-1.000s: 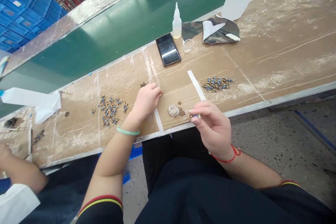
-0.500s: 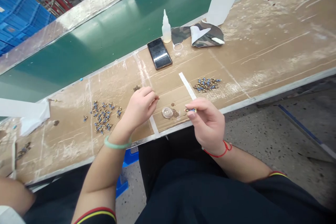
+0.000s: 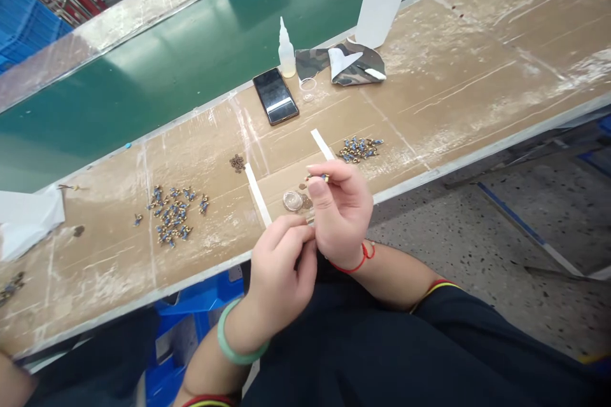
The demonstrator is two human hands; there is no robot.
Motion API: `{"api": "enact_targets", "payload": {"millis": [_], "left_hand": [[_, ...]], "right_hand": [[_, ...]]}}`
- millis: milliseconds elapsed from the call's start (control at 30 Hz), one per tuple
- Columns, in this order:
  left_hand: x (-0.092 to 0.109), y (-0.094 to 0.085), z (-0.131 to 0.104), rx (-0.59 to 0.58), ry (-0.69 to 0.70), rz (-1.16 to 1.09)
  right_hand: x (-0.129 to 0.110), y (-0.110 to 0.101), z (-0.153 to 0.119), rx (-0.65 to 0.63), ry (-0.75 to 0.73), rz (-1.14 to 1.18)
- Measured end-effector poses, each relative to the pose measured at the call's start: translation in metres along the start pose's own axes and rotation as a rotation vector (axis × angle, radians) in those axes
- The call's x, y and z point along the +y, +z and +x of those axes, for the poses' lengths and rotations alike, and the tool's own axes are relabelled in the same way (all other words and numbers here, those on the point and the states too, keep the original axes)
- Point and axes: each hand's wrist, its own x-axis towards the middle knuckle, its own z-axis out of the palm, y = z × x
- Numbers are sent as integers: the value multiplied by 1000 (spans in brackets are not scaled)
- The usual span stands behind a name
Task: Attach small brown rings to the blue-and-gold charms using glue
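Observation:
My right hand [image 3: 344, 213], with a red string at the wrist, pinches a small blue-and-gold metal piece [image 3: 323, 177] between thumb and forefinger. Close by, its fingertips beside the right palm, my left hand [image 3: 284, 267] is closed in a pinch. Whatever lies between those left fingers is hidden. Beyond both hands sits a small round clear dish [image 3: 292, 201] by a brown wet-looking spot. One loose pile of blue-and-gold pieces [image 3: 172, 215] lies to the left, another pile of such pieces [image 3: 359, 149] to the right. A little heap of tiny brown parts [image 3: 237, 163] is near a white strip [image 3: 258, 197].
Farther back on the brown bench [image 3: 429, 89] are a phone [image 3: 275, 96], a clear nozzle bottle [image 3: 286, 56] and a camouflage cloth [image 3: 358, 70]. A second white strip [image 3: 322, 144] lies near the right pile. Another person's arm [image 3: 14, 381] shows at lower left.
My left hand has moved from beside the brown heap toward me and right, up to my right hand. My right hand keeps its blue-and-gold piece. The view has shifted slightly.

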Motion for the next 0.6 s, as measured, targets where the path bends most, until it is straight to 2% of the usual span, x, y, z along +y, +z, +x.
{"api": "enact_targets", "payload": {"millis": [67, 133, 267, 433, 500, 600], "left_hand": [[4, 2, -4, 60, -3, 25], [5, 2, -5, 85, -52, -79], [-2, 5, -6, 54, -295, -442], [-8, 18, -9, 49, -612, -793], [-7, 21, -9, 23, -659, -842], [-4, 20, -9, 17, -622, -827]], "right_hand": [[0, -2, 2, 32, -49, -35], [-2, -3, 3, 50, -82, -29], [-6, -3, 0, 25, -160, -9], [1, -10, -1, -11, -261, 26], [3, -14, 2, 2, -352, -27], [3, -17, 5, 19, -423, -106]]}}
